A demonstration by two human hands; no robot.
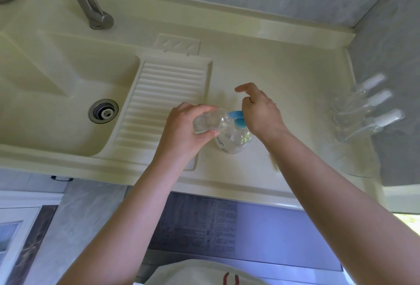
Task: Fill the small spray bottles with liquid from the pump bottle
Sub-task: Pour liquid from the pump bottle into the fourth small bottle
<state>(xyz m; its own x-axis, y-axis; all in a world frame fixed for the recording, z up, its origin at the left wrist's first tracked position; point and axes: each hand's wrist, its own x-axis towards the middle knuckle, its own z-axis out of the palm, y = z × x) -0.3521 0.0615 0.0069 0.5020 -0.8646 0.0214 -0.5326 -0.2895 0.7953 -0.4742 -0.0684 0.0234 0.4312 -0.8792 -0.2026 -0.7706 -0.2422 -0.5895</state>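
A clear pump bottle [234, 141] with a blue pump head [237, 117] stands on the cream counter [284, 75], just right of the ribbed drainboard. My right hand [261, 112] sits on top of the pump head, fingers curled over it, index finger stretched out. My left hand [184, 130] grips a small clear spray bottle [210, 121], tilted on its side with its open neck against the blue spout. Three more small spray bottles [363, 112] with white caps stand at the counter's far right, by the wall.
A sink basin [56, 103] with a metal drain [103, 111] lies to the left, and a grey faucet [91, 5] rises behind it. The ribbed drainboard [163, 94] separates the basin from the bottles. A tiled wall closes the right side.
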